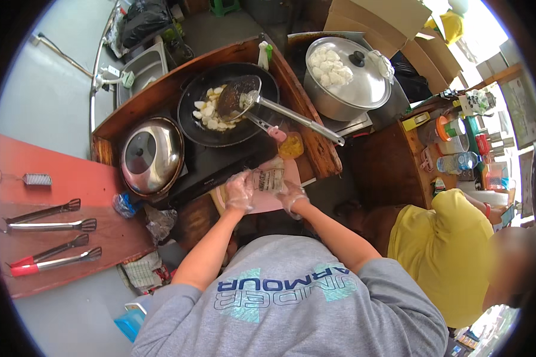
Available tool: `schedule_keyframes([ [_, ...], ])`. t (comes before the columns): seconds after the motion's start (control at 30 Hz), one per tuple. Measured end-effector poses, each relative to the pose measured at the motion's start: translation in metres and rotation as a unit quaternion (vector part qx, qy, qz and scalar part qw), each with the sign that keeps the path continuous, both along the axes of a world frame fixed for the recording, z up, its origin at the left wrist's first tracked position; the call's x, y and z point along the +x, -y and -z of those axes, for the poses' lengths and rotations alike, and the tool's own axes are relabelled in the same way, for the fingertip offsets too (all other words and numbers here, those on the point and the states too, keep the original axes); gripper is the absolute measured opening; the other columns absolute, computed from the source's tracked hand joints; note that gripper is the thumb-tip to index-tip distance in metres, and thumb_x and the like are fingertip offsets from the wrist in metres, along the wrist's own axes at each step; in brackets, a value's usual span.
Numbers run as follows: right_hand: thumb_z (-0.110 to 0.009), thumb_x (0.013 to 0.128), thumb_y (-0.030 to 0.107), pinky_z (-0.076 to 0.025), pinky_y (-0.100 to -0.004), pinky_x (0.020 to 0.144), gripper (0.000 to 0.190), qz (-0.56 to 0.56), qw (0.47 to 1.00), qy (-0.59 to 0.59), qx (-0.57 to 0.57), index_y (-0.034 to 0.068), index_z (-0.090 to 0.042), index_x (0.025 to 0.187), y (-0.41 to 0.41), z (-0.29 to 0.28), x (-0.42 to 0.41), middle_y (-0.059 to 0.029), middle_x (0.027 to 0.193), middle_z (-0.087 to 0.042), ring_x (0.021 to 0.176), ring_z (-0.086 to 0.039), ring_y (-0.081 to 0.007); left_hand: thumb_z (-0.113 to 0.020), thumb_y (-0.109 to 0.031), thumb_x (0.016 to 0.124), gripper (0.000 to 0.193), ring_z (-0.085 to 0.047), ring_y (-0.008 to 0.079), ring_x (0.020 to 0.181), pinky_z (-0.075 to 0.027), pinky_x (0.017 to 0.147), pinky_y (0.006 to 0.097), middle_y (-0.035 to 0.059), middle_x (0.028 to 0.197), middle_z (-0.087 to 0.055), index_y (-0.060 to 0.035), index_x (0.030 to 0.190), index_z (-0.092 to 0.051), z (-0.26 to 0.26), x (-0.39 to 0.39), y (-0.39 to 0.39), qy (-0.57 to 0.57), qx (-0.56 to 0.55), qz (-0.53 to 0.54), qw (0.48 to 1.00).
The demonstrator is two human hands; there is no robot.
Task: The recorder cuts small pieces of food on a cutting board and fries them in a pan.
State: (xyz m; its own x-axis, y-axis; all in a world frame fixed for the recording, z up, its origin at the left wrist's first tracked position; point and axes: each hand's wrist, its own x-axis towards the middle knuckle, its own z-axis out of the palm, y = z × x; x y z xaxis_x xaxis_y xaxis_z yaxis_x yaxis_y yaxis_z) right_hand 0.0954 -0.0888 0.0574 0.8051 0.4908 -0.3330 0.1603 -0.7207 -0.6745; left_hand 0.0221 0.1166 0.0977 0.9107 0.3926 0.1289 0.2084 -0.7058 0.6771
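A printed packet (270,179) is between my two hands, over a pink cutting board (265,205). My left hand (240,192), in a clear plastic glove, grips its left edge. On the opposite edge, the fingers of my gloved right hand (293,197) hold it. What the packet contains cannot be made out. Beyond the board, a black wok (192,98) contains pale food pieces (211,117) in brownish liquid. A wire-mesh skimmer (239,96) lies across the wok, near a pink-handled utensil (274,133). Yellow food fills a small container (291,147) behind the packet.
A lidded pan (152,156) stands left of the wok. A wooden surround (301,98) separates the wok from a large pot (346,96) with a white cloth on its lid. Tongs (53,225) hang at left. A person in yellow (440,259) sits at right.
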Motion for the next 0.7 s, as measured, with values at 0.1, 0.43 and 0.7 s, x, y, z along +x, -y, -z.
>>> schedule_keyframes([
  [0.1, -0.065, 0.085, 0.02, -0.049, -0.0456, 0.087, 0.033, -0.015, 0.993, 0.087, 0.082, 0.004, -0.063, 0.114, 0.021, -0.092, 0.021, -0.0195, 0.105, -0.067, 0.103, -0.063, -0.036, -0.068, -0.011, 0.082, 0.032, -0.065, 0.0354, 0.092, -0.053, 0.077, 0.0426, 0.0199, 0.106, -0.067, -0.0059, 0.114, -0.067, -0.1, 0.012, 0.001, 0.136, 0.107, -0.018, 0.985],
  [0.43, -0.066, 0.084, 0.038, -0.049, -0.0471, 0.088, 0.041, -0.038, 0.935, 0.266, -0.232, 0.005, -0.066, 0.109, 0.006, -0.217, 0.143, -0.0149, 0.094, -0.071, 0.095, -0.067, -0.0366, -0.063, -0.016, 0.08, 0.015, -0.065, 0.0258, 0.084, -0.057, 0.072, 0.0352, 0.0087, 0.1, -0.065, -0.0096, 0.093, -0.065, -0.15, 0.122, 0.028, -0.01, 0.327, 0.111, 0.938],
  [0.7, -0.052, 0.096, 0.039, -0.049, -0.0387, 0.09, 0.036, -0.121, 0.915, 0.197, -0.331, 0.011, -0.072, 0.106, -0.02, -0.285, 0.131, -0.0115, 0.1, -0.073, 0.1, -0.069, -0.0287, -0.051, -0.016, 0.092, 0.017, -0.067, 0.0355, 0.09, -0.056, 0.076, 0.0462, 0.0161, 0.09, -0.069, -0.0039, 0.093, -0.063, -0.195, 0.048, -0.042, -0.109, 0.246, -0.122, 0.955],
])
